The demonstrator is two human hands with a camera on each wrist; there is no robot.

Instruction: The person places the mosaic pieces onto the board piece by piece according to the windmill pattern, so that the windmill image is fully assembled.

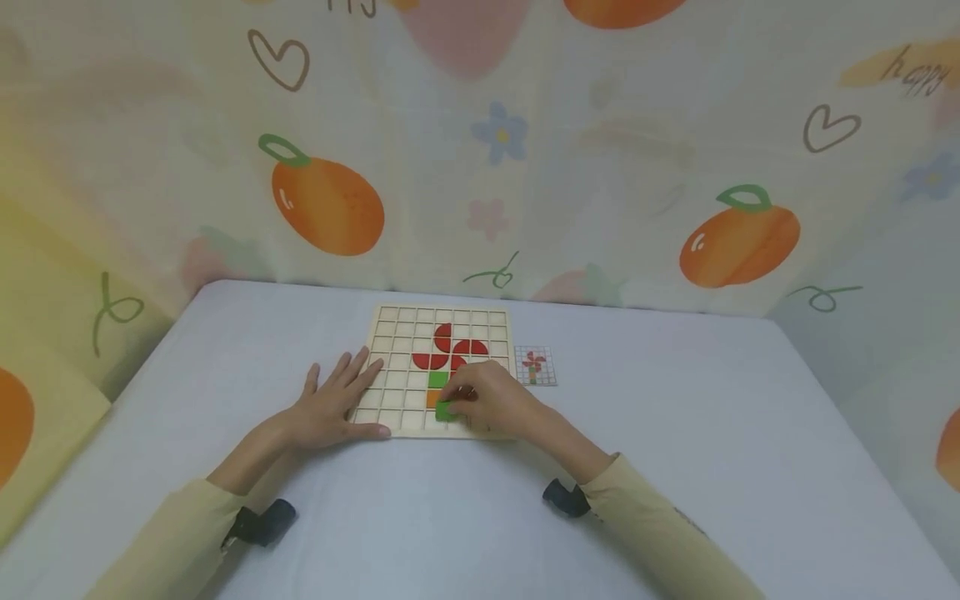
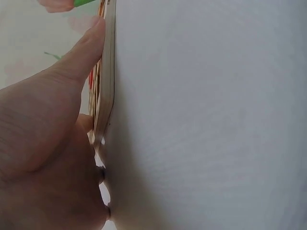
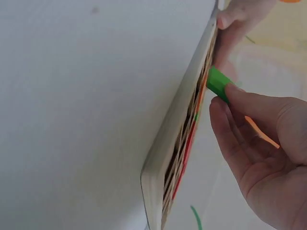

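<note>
A wooden grid board (image 1: 396,375) lies on the table with red quarter-circle pieces (image 1: 431,361) set in a pinwheel. Below them sit a green square (image 1: 438,380) and, partly covered, an orange square (image 1: 432,399). Between thumb and fingers my right hand (image 1: 491,400) pinches a green block (image 3: 219,82), tilted at the board's surface just under the orange one. My left hand (image 1: 327,406) rests spread along the board's left side, its thumb (image 2: 91,45) on the near edge. Part of the board is hidden behind the right hand.
Right of the board lies a small pattern card (image 1: 536,366) showing a red pinwheel on a grid. A white cloth covers the table (image 1: 660,433). A printed curtain (image 1: 600,167) hangs behind it. Each wrist carries a black camera mount (image 1: 262,523).
</note>
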